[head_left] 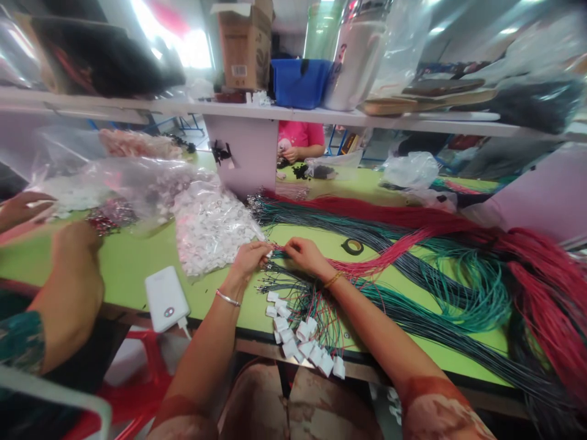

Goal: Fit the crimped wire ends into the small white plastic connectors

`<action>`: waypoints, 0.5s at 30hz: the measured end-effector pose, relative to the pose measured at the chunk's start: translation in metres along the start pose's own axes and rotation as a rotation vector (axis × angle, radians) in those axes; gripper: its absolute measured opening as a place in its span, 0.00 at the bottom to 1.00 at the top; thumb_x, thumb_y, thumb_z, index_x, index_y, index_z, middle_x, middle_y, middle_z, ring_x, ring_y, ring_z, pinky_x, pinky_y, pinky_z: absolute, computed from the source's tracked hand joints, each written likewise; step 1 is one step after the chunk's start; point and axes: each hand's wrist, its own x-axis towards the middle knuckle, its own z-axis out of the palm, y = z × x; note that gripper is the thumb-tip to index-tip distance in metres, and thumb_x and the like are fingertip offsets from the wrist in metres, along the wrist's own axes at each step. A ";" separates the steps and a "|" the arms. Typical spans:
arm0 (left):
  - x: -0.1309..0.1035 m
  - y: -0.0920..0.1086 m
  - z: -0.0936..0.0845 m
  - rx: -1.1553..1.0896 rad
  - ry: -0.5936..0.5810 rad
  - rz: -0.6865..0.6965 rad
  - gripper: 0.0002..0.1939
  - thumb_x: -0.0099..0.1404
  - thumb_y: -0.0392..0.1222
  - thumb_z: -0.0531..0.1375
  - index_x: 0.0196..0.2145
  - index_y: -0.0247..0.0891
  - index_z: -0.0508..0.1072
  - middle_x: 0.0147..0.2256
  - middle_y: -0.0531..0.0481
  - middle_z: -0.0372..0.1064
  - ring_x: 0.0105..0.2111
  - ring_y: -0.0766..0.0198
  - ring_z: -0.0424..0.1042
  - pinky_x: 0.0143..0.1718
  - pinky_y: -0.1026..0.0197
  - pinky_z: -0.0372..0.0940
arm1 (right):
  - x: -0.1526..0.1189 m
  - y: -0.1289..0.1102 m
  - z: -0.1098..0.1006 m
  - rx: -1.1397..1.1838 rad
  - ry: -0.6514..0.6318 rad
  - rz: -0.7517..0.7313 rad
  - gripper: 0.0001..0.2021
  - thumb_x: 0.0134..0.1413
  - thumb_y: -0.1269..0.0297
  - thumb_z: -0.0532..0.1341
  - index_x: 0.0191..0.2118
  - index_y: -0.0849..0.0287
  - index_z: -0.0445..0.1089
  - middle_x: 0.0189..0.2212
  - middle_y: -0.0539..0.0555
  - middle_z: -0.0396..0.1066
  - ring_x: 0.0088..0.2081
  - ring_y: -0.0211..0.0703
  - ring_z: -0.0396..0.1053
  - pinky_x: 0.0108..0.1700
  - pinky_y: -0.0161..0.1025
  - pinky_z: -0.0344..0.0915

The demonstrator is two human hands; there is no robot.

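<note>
My left hand (251, 256) is pinched at the tips of thin wires; a small white piece shows by its fingertips. Close on its right, my right hand (305, 255) has its fingers closed round thin red and green wires. Below both hands, white connectors (305, 332) with wires attached lie in a pile at the table's front edge. Long red wires (389, 260), green wires (458, 287) and black wires (463, 345) stretch away to the right. A clear bag of white connectors (213, 229) lies left of my hands.
A white power bank (167, 298) with a cable lies at the front left of the green table (123, 269). A roll of black tape (353, 246) rests among the wires. Another person's hands (76, 250) are at the far left. A shelf (183, 109) holds a blue bin (301, 84).
</note>
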 end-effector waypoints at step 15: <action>0.003 -0.005 0.006 -0.226 -0.028 0.067 0.05 0.48 0.36 0.66 0.26 0.33 0.77 0.22 0.51 0.69 0.21 0.72 0.63 0.23 0.68 0.56 | 0.008 0.020 -0.002 0.412 0.152 -0.001 0.10 0.51 0.57 0.58 0.30 0.59 0.63 0.25 0.47 0.64 0.26 0.35 0.59 0.31 0.33 0.58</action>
